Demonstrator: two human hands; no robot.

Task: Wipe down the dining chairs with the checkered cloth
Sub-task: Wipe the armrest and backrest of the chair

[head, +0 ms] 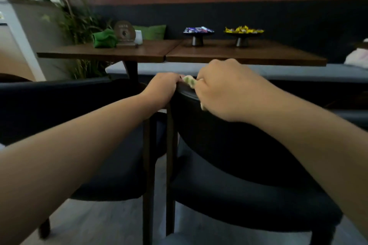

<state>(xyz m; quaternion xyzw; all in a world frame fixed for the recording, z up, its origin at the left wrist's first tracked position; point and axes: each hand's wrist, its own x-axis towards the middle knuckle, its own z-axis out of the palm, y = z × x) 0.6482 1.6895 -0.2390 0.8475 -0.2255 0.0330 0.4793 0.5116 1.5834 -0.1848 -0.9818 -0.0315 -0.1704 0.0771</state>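
Two dark upholstered dining chairs stand side by side in front of me, backs toward me. My right hand (227,91) grips the green-and-white checkered cloth (189,81) and holds it against the top left end of the right chair's backrest (229,145). Only small bits of cloth show beside my fingers. My left hand (164,88) curls over the same top edge, just left of the cloth, above the gap between this chair and the left chair (59,109).
Beyond the chairs are two wooden tables (239,53) pushed together, carrying two pedestal dishes of wrapped sweets (198,31), a green cloth bundle (104,39), a round wooden ornament and a white cup. A grey bench runs behind; plants stand at the left.
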